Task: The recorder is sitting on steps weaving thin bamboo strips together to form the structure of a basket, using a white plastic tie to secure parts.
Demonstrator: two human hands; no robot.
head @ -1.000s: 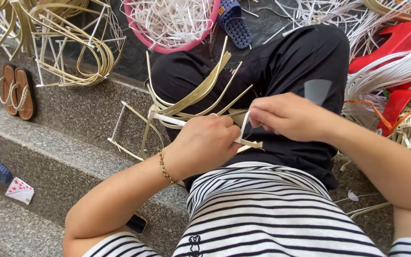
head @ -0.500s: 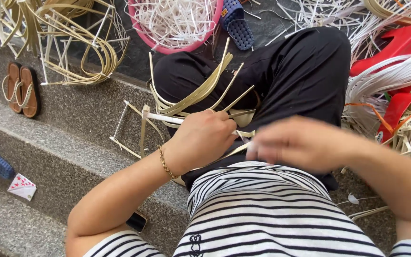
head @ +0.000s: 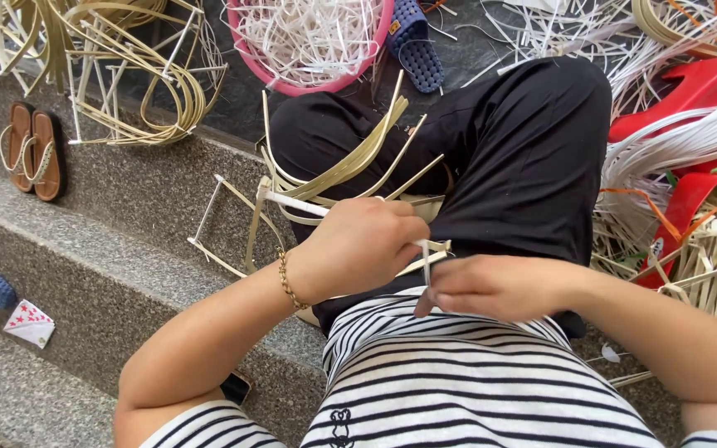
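On the person's lap, at the centre, a woven frame of pale yellow strips rests against black trousers. Left hand is closed around it. Right hand, at four o'clock, pinches a white strip. At twelve o'clock sits a pink basin; sandals at nine.

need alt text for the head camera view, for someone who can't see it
A seated person's left hand grips a frame of pale woven strips on their lap while the right hand pinches a thin white strip. A pink basin of white strips and brown sandals lie on grey stone steps.
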